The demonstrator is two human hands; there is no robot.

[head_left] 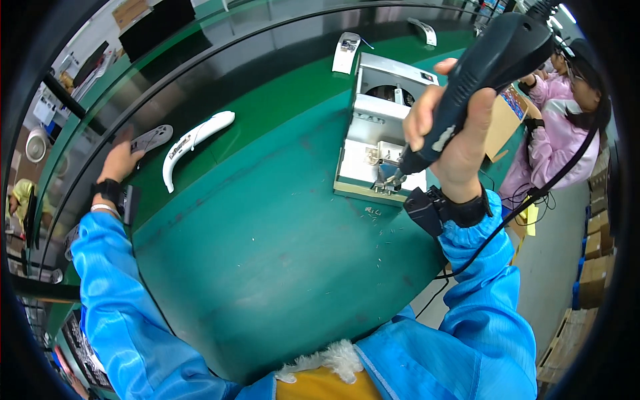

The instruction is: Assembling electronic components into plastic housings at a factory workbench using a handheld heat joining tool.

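Note:
My right hand (460, 133) is wrapped round a black electric screwdriver (460, 93). The screwdriver points down, and its tip is at the front of a metal screw feeder (387, 120), over the small pick-up spot. Far to the left, my left hand (120, 160) reaches over the green belt beside a light grey curved plastic part (153, 138). Its thumb stands apart from the fingers, which are somewhat blurred. Whether they touch the part is hard to see. A white curved housing (197, 143) with small parts inside lies to the right of that hand.
Small screws (373, 212) are scattered on the green mat (280, 267) before the feeder. Farther along the belt lie another white housing (346, 53) and a white curved piece (425, 32). The screwdriver's black cable (533, 197) runs past my right arm. Co-workers in pink sit at right by a cardboard box (503, 123).

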